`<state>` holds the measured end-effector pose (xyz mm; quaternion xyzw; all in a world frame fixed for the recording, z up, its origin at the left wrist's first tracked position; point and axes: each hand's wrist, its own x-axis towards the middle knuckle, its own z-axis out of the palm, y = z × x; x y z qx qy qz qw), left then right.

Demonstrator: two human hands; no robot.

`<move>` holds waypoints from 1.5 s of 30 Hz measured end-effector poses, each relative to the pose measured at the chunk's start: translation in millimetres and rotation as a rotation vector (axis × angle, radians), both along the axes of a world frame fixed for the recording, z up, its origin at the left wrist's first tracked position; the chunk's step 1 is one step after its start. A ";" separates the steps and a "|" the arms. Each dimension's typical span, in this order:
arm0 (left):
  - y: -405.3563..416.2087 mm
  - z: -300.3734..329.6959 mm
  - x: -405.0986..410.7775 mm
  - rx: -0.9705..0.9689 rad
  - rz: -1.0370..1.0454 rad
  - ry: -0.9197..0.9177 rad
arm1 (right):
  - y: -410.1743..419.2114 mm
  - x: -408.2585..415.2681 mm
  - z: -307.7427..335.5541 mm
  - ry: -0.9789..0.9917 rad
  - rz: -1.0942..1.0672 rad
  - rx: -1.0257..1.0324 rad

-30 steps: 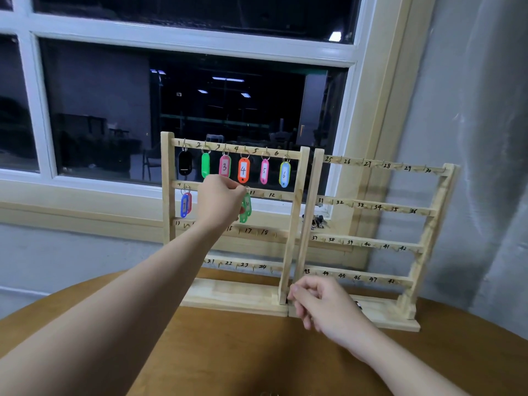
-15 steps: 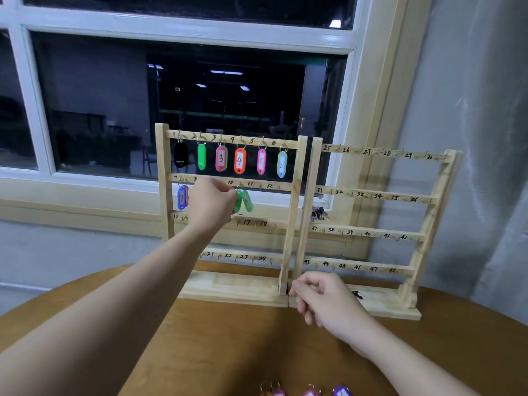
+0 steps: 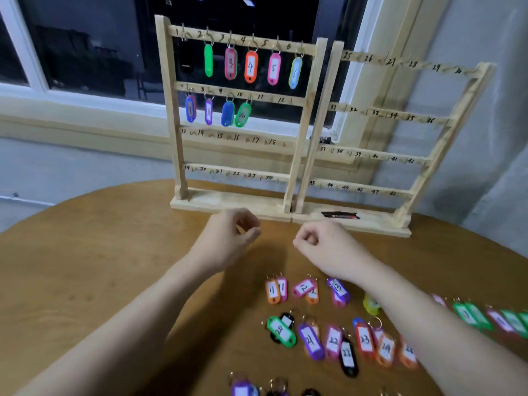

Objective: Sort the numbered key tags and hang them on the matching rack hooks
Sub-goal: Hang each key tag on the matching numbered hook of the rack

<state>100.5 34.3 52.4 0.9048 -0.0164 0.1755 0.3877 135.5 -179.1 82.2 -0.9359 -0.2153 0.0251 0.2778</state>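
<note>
Both hands have come down from the rack: left hand and right hand loosely curled, empty, above the counter. Tag 11 lies there; light, stiff plastic, best pinched near its ring.

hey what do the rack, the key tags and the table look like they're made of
Rack: pale, unfinished-looking wood; faint grain, handwritten numbers on the rails, small hooks that look like metal.
Key tags: glossy coloured plastic, probably, with white paper-like inserts and thin metal-looking rings.
Table: smooth brown wood or wood-look laminate; cannot tell which.
</note>
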 end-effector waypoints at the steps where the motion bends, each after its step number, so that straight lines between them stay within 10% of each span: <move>1: -1.7 -11.4 -6.0 0.026 -0.011 0.000 | 0.3 -5.3 -5.6 -0.015 -0.012 -0.039; 45: -3.6 -57.0 -15.2 0.085 -0.256 0.133 | 37.2 -31.2 -39.4 0.082 -0.172 -0.314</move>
